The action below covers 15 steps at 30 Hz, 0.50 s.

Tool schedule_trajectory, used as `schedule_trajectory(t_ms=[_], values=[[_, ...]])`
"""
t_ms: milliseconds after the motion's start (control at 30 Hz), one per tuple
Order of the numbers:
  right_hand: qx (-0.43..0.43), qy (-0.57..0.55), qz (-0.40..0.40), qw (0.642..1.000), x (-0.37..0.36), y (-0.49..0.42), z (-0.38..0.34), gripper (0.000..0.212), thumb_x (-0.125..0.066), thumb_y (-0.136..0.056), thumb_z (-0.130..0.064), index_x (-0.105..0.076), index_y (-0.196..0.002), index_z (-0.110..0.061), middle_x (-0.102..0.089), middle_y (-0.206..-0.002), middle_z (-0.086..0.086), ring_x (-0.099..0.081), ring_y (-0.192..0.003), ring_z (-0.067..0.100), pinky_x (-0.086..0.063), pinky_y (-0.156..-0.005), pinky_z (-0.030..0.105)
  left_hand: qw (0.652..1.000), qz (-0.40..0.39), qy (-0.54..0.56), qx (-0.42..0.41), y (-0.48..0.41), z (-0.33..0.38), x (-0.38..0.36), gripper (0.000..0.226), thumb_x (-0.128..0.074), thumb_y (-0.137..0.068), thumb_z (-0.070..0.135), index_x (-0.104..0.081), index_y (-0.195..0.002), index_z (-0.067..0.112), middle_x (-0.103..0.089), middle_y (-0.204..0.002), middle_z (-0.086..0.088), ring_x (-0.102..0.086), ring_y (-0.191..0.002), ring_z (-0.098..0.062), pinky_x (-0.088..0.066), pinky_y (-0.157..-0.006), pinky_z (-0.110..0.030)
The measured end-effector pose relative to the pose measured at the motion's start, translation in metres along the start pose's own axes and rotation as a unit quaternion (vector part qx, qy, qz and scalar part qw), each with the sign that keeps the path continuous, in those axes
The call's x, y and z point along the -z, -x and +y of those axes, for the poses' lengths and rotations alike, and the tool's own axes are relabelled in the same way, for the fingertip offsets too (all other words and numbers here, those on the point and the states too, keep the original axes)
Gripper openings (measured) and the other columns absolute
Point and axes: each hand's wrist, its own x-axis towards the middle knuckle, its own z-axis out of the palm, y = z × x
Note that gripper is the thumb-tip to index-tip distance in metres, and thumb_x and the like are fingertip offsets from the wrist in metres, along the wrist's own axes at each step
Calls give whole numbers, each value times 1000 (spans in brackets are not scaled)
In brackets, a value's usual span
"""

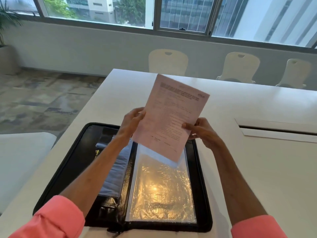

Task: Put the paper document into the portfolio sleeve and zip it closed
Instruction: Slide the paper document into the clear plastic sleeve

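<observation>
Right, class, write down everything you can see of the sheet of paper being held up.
The paper is a single pale pinkish sheet, printed with text too blurred to read, darker near the top. It is held up flat, tilted clockwise. The left hand grips its left edge; the right hand pinches its right edge. Its lowest corner hangs over the clear sleeve in the open black case.
</observation>
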Motion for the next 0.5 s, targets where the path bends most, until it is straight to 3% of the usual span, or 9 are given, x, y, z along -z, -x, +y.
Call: schedule_trajectory(t_ms=[67, 167, 233, 300, 400, 500], values=[[7, -26, 64, 998, 4, -1, -2, 15, -78, -100, -13, -78, -115, -11, -85, -104, 11, -84, -87, 27, -68, -65, 35, 996, 87, -13, -7, -2, -9, 1, 40, -58, -113, 32, -62, -150, 18, -71, -140, -3, -67, -129, -19, -52, -112, -41], [14, -47, 172, 984, 7, -5, -1, 8, -75, -102, -13, -75, -110, -14, -85, -95, 8, -84, -84, 27, -68, -64, 37, 984, 171, -53, -12, 4, -32, 0, 34, -52, -111, 19, -63, -142, 14, -77, -126, -3, -72, -118, -19, -56, -108, -41], [18, -61, 223, 973, 6, -8, 3, 12, -73, -103, -13, -73, -115, -10, -84, -96, 9, -83, -89, 28, -69, -67, 40, 983, 144, -112, -34, 8, -47, -5, 28, -51, -111, 14, -69, -132, 17, -81, -109, 5, -77, -102, -13, -62, -94, -37], [17, -76, 259, 963, 3, -10, 6, 19, -71, -104, -12, -71, -122, -8, -82, -103, 13, -82, -92, 28, -69, -67, 40, 968, 74, -226, -82, 10, -58, -13, 26, -56, -110, 13, -75, -123, 22, -82, -107, 9, -77, -98, -11, -61, -88, -32], [7, -102, 294, 950, -4, -13, 9, 24, -70, -105, -13, -68, -128, -9, -80, -104, 11, -82, -92, 27, -68, -62, 35, 894, -70, -409, -168, 13, -75, -33, 33, -61, -110, 19, -69, -141, 23, -69, -147, 1, -56, -144, -19, -45, -123, -45], [-1, -113, 302, 947, -10, -16, 12, 26, -70, -105, -12, -67, -131, -10, -80, -106, 10, -82, -93, 25, -68, -62, 34, 814, -115, -527, -216, 19, -92, -48, 52, -53, -113, 33, -48, -163, 22, -36, -176, -1, -22, -167, -23, -21, -136, -53]])
